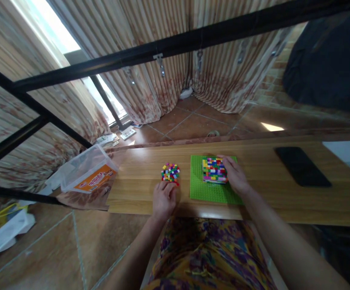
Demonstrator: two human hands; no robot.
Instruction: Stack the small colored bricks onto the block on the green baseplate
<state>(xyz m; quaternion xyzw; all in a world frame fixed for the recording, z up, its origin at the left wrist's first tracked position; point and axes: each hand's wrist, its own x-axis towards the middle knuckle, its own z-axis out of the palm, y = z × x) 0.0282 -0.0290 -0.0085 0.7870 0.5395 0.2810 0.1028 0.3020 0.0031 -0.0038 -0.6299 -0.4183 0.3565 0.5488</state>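
A green baseplate point(203, 189) lies on the wooden board point(253, 201) in front of me. On it stands a block of many-coloured small bricks point(213, 170). My right hand point(235, 175) rests against the right side of that block, fingers on its top edge. A loose pile of small coloured bricks point(170, 172) lies to the left of the plate. My left hand point(163, 198) sits just below the pile with fingers curled, its fingertips at the pile's near edge; whether it pinches a brick is hidden.
A black phone point(302, 166) lies on the board at the right. A clear plastic tub with an orange label point(88, 172) stands off the board's left end. Black metal bars point(175, 44) cross overhead. Tiled floor and curtains lie beyond.
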